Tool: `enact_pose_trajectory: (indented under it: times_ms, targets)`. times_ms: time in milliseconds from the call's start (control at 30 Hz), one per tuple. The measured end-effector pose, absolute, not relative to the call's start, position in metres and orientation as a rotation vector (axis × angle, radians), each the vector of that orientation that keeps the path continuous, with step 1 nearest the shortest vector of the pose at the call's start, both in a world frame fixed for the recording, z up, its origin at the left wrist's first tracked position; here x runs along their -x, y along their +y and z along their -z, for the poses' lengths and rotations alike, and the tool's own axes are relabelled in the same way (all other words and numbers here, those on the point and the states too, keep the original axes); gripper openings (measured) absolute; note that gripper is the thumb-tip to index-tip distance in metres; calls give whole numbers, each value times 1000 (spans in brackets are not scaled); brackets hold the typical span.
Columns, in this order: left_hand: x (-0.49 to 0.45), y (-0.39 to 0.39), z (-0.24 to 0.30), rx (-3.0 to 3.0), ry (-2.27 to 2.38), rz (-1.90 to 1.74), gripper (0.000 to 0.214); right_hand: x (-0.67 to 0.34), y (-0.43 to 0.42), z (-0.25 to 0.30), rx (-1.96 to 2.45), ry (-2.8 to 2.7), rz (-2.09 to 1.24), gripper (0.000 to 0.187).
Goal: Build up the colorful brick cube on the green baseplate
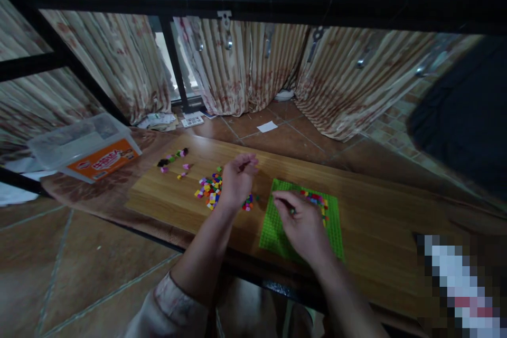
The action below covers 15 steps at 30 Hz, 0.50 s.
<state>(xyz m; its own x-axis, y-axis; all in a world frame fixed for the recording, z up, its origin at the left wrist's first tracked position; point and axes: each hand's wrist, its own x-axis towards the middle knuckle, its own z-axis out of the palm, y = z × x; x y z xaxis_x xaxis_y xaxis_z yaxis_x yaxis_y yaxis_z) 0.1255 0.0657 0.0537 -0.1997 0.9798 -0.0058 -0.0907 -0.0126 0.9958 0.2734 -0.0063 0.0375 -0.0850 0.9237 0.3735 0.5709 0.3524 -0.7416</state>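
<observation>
My left hand (238, 182) is raised over a pile of small coloured toy bricks (209, 189) and hides part of it. Its fingers are loosely bent, with a gap between them and the thumb, and no brick shows there. Over the green baseplate (269, 229) is my right hand (303, 222), its thumb and forefinger drawn together at the plate's left side. Whatever the fingertips hold is too small to make out. Several coloured bricks (317, 199) form rows on the plate's upper right part, partly covered by this hand.
Joined dark, green and pink pieces (173, 158) and a few loose ones (182, 171) lie on the wooden table (380, 227) at left. A clear plastic box (85, 145) with an orange label stands beyond the table's left end. A dark bar (253, 2) crosses before the curtains.
</observation>
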Motion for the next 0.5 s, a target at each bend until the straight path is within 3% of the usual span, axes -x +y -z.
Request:
enact_pose_trajectory:
  times_ms: [200,500]
  targets:
    - [-117,64,-51,-1001,1230,-1413,23,-245,6,-17,1553,-1936,-193,25]
    - [-98,63,-48,-1086,1302,-1385,22,-228,16,6,1661,-2038,-221,23]
